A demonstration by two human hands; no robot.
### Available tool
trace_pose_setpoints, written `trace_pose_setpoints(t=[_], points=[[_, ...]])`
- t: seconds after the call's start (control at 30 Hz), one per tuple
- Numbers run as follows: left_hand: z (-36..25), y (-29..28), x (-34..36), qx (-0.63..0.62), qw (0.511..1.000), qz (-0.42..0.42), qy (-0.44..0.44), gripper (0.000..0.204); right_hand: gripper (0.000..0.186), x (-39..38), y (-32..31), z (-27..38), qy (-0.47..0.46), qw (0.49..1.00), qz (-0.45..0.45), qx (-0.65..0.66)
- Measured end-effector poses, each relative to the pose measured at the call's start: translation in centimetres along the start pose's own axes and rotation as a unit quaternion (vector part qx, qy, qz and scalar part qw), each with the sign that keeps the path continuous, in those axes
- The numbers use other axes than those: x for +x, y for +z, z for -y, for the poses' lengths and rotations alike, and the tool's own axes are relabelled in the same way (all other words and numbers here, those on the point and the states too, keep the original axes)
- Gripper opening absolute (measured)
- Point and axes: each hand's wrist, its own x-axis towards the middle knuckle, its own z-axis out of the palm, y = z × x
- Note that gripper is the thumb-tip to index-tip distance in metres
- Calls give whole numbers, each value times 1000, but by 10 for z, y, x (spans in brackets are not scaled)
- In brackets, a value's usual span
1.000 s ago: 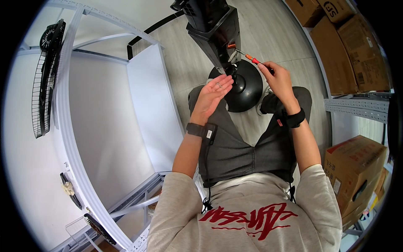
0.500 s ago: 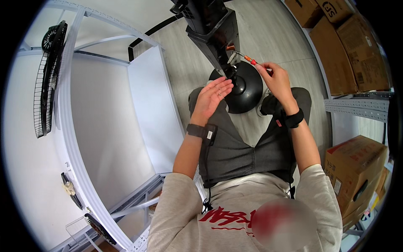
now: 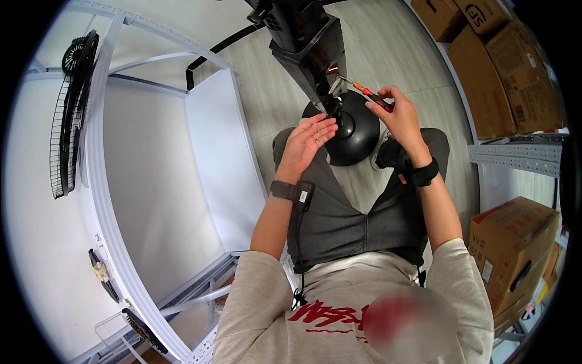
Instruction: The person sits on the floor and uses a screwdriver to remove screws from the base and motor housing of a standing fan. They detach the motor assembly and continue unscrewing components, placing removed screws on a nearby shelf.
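Observation:
In front of me an opened black appliance housing [image 3: 306, 48] stands above a round black base [image 3: 357, 142]. A bit of copper-coloured part shows inside it. My right hand [image 3: 400, 118] grips a screwdriver [image 3: 370, 94] with a red, orange and black handle between thumb and fingers. Its metal shaft points left into the housing's open side; I cannot tell what the tip touches. My left hand [image 3: 308, 142] lies palm up beside the housing's lower end, fingers stretched out and holding nothing that I can see. The fingertips are close to the black pole over the base.
A white metal shelf frame [image 3: 97, 170] runs along the left, with a black fan grille [image 3: 70, 115] beyond it. Cardboard boxes [image 3: 485, 79] are stacked on a rack at the right, and another box [image 3: 512, 242] sits lower down. My knees flank the base.
My right hand's fingers have shifted on the screwdriver, and more of its dark handle shows. The left hand has stayed almost in place.

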Motion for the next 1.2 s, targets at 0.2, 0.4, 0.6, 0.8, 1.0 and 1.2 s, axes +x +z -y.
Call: trace_pose_setpoints(t=[0.2, 0.4, 0.6, 0.8, 1.0, 1.2], points=[[0, 0, -1, -1, 1000, -12, -3, 30, 29, 3, 0, -6, 4, 1000, 13, -25], [1, -1, 1, -1, 1000, -13, 3, 23, 31, 2, 0, -4, 28, 999, 30, -21], [3, -5, 1, 5, 1000, -20, 0, 21, 28, 2, 2, -7, -11, 1000, 10, -14], [4, -7, 1, 12, 1000, -26, -7, 19, 24, -4, 1, -2, -16, 999, -27, -12], [4, -5, 0, -39, 998, -40, -24, 18, 23, -17, -2, -10, -6, 999, -51, 6], [13, 14, 1, -93, 994, -48, -23, 24, 23, -64, -18, 16, 24, 999, -5, 39]])
